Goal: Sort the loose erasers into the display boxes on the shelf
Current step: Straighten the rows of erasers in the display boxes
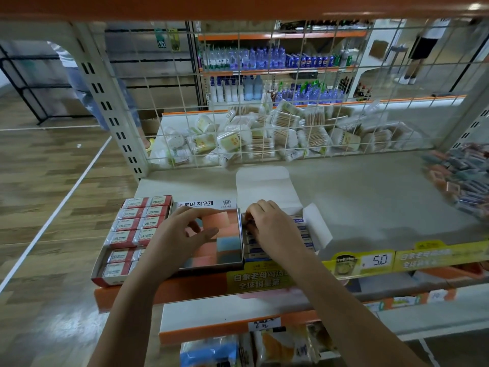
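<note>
Three display boxes stand side by side at the shelf's front left. The left box (137, 229) holds red-and-white wrapped erasers. The middle box (211, 205) holds pink and blue erasers; my left hand (182, 234) hovers over it with relaxed, spread fingers, holding nothing. The right box (312, 234), white with its lid flap up, holds blue-and-white erasers (304, 229). My right hand (272, 226) reaches into its left end, fingertips curled onto an eraser there; the eraser is mostly hidden. A pile of loose erasers (465, 181) lies at the shelf's far right.
A wire mesh panel (291, 102) backs the grey shelf (370, 197), with cotton swab packs heaped behind it. Yellow price strips (375, 260) line the front edge. Lower shelves with goods sit below. A person stands beyond the shelf at the left.
</note>
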`<state>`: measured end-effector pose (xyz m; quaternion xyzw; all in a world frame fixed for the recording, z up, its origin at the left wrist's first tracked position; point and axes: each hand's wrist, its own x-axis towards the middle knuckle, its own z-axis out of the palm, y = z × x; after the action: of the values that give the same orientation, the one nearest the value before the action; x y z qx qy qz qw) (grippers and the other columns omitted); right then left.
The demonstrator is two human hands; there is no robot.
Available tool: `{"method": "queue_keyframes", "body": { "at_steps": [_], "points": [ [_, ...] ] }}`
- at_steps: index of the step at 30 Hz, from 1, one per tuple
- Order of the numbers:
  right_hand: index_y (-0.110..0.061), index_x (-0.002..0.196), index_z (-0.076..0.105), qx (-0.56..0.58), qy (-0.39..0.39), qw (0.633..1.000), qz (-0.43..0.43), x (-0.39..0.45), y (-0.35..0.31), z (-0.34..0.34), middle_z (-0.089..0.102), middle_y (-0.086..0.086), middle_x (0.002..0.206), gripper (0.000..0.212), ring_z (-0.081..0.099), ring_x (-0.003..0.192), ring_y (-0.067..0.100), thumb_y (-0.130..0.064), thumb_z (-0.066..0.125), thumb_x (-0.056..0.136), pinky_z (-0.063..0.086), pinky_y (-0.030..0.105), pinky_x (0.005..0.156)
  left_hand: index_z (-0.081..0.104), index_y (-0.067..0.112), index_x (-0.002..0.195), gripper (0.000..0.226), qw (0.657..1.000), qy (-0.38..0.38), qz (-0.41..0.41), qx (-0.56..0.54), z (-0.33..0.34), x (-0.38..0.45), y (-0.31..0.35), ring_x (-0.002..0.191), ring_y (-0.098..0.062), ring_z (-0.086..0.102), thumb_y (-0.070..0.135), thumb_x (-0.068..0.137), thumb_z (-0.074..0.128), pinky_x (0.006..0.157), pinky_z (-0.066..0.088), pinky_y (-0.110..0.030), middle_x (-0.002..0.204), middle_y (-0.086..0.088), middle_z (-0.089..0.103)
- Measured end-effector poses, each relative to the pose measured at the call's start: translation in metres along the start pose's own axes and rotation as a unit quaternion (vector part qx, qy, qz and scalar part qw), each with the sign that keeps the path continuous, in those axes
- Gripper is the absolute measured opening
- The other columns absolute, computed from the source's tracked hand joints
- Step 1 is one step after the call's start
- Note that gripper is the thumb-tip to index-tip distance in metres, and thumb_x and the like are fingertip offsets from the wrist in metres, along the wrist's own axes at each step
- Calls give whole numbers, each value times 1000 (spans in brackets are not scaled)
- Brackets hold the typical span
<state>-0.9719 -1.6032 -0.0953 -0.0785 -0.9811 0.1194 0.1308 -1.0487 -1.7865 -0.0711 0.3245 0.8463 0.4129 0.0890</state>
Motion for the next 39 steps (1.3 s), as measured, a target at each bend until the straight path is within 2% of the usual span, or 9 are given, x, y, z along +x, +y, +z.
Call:
{"method": "queue_keyframes", "body": {
  "at_steps": [7,11,15,19,24,28,32,35,39],
  "points": [
    [-11,110,48,-28,1,1000,-5,3,-6,-1,52,5,112,23,46,105,20,-4,44,89,42,29,76,59,36,114,34,1000,-3,-5,-8,0,2,1,81,4,54,25,83,66,61,43,-10,95,19,51],
    [-12,106,50,-5,23,1000,3,3,-4,4,53,3,109,15,47,103,19,-13,45,92,44,29,75,58,37,113,34,1000,1,-3,-5,0,3,1,82,6,53,26,83,67,62,40,-10,93,20,51],
    [-13,103,50,75,63,995,31,1,1,1,54,-3,97,15,48,91,11,-25,49,94,38,20,69,57,36,114,35,1000,-4,-4,-8,0,3,0,84,1,54,25,83,67,61,42,-10,94,18,51],
    [-16,91,46,278,73,953,99,-1,6,-7,60,-4,81,14,58,69,8,-23,59,90,50,23,61,57,37,114,34,1000,-10,1,-9,1,4,-1,83,5,53,25,83,67,63,41,-11,93,18,51],
    [-21,90,52,375,43,916,135,0,18,-16,61,-9,86,18,59,74,5,-22,69,83,51,17,68,58,38,111,33,1000,-12,5,-18,3,8,-2,82,2,54,24,82,68,66,42,-14,91,18,50],
    [-23,97,57,336,-3,935,117,0,19,-16,61,-13,91,18,59,83,-2,-18,69,83,49,8,72,56,41,108,33,1000,-21,12,-18,6,11,-1,85,0,55,24,82,68,70,47,-16,93,20,50],
    [-17,104,61,258,-18,963,80,1,13,-16,64,-6,100,21,59,91,4,-12,66,84,50,15,85,57,40,109,32,999,-26,12,-18,6,13,-4,87,-1,56,24,83,67,73,50,-20,94,20,50],
    [-16,110,56,172,-9,984,47,1,10,-16,61,-5,103,24,55,90,5,-16,62,87,43,14,80,57,40,111,32,999,-29,10,-20,4,14,-7,89,-1,56,25,83,66,75,51,-22,97,20,51],
    [-13,102,56,88,1,996,4,3,8,-12,61,-1,100,13,54,93,12,-20,57,91,34,16,74,56,40,111,33,999,-31,10,-18,2,15,-9,87,2,55,26,83,66,69,48,-15,96,19,51]
  ]
}}
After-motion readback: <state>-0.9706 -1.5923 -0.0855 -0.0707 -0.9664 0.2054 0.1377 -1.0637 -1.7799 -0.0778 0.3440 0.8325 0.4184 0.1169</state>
